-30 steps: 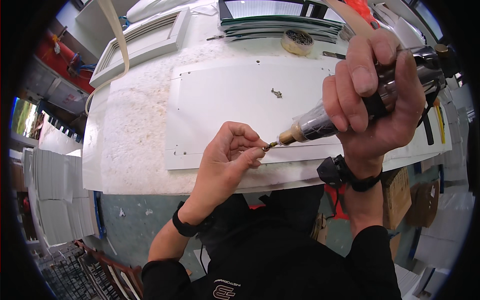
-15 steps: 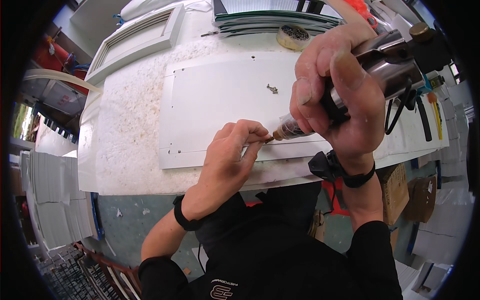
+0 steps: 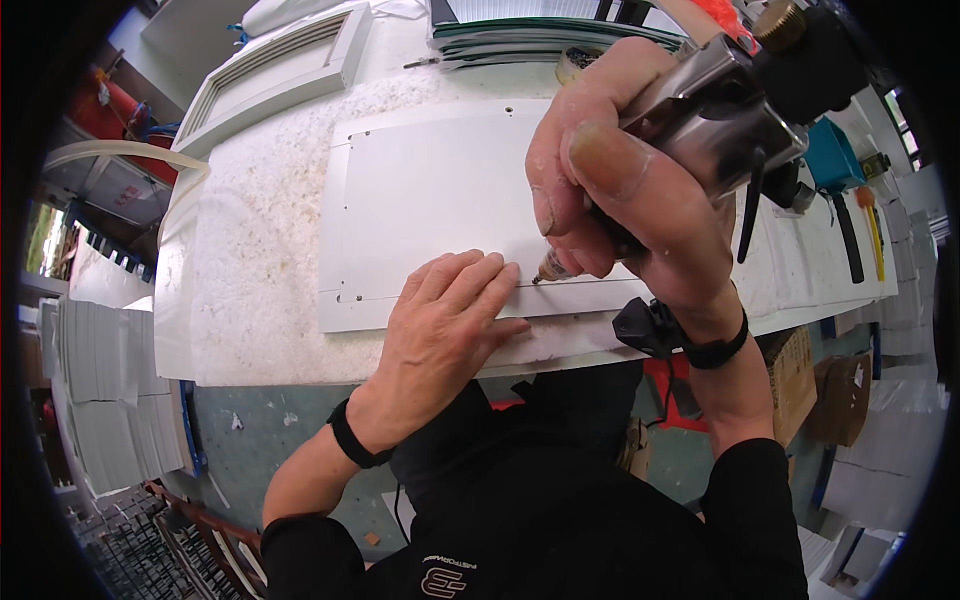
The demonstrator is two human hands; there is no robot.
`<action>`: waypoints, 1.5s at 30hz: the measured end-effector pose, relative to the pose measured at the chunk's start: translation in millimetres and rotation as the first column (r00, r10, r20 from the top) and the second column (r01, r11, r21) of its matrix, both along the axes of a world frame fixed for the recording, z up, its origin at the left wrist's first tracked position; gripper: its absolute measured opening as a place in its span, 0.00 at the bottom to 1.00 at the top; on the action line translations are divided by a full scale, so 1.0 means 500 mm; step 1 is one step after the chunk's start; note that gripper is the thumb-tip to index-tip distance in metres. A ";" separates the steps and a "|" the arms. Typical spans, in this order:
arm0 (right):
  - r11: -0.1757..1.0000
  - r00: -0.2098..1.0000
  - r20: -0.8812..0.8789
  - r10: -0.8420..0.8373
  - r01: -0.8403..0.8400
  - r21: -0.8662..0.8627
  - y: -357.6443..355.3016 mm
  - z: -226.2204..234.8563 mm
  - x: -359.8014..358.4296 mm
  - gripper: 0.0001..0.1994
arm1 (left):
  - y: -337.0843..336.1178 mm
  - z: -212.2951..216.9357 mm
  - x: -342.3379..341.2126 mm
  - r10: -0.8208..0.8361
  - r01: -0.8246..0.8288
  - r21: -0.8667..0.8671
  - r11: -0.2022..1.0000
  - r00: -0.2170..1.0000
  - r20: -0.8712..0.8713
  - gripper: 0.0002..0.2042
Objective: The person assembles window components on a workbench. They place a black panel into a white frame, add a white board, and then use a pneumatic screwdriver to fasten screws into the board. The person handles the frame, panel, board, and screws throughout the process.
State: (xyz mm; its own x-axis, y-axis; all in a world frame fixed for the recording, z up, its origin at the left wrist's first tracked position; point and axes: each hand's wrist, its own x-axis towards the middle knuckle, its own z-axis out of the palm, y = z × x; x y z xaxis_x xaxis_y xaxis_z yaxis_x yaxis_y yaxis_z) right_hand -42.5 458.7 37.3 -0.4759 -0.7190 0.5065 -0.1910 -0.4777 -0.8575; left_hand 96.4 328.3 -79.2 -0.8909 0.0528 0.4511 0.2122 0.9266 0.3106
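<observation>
My right hand (image 3: 630, 180) is wrapped round a silver and black air screwdriver (image 3: 700, 130). The tool slants down to the left, and its tip meets a white panel (image 3: 420, 215) close to the panel's near edge. A small dark spot, perhaps a screw head, shows right under the tip. Just left of it, my left hand (image 3: 440, 320) lies flat on the panel with fingers stretched out and nothing held. Small holes or fittings dot the panel's left side and far edge. The loose screws seen earlier are hidden behind my right hand.
A white frame (image 3: 225, 118) lies at the back left of the table. Stacked sheets (image 3: 520, 45) and a partly hidden tub of screws (image 3: 573, 64) are at the back. On the right are a teal bin (image 3: 833, 155) and a black-handled tool (image 3: 848, 238). Cardboard boxes (image 3: 792, 385) stand below.
My left fingers have let go of the screw at the driver's tip and spread flat on the panel. My right hand has moved left, the driver now tilted more steeply onto the panel.
</observation>
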 end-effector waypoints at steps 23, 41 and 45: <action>0.998 0.998 -0.063 -0.020 0.016 -0.057 0.009 0.076 -0.072 0.17 | 0.038 0.018 -0.043 0.052 -0.062 -0.124 0.990 0.995 -0.080 0.16; 0.938 0.968 0.083 -0.235 0.248 -0.243 0.103 -0.029 -0.211 0.16 | -0.092 0.085 -0.301 -0.196 0.211 -0.063 0.975 0.963 0.186 0.08; 0.937 0.969 0.078 -0.233 0.245 -0.248 0.107 -0.030 -0.213 0.17 | -0.090 0.072 -0.318 -0.208 0.232 -0.138 0.963 0.964 0.167 0.05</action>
State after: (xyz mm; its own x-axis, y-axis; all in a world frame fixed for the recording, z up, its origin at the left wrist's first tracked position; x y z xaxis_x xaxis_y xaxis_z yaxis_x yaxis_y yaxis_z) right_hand -149.0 512.1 22.3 -0.6451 -0.4317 0.6304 -0.2892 -0.6257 -0.7245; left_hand -62.8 283.4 -43.1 -0.9062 0.3133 0.2840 0.3779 0.9014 0.2113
